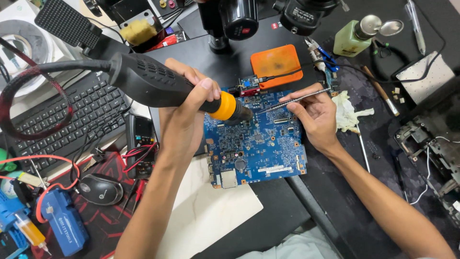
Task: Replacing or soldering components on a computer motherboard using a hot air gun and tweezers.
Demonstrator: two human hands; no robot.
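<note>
Black hot-air tool [158, 84] gripped by left hand [184, 112], right hand [314, 117] pinching tweezers [292, 101]

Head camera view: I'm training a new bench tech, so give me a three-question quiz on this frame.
1. True or false: the left hand grips the black hot-air tool.
2. What does the right hand hold? A) tweezers B) brush C) syringe
3. What colour is the circuit board under both tools?

Key: 1 true. 2 A, the tweezers. 3 blue.
</note>
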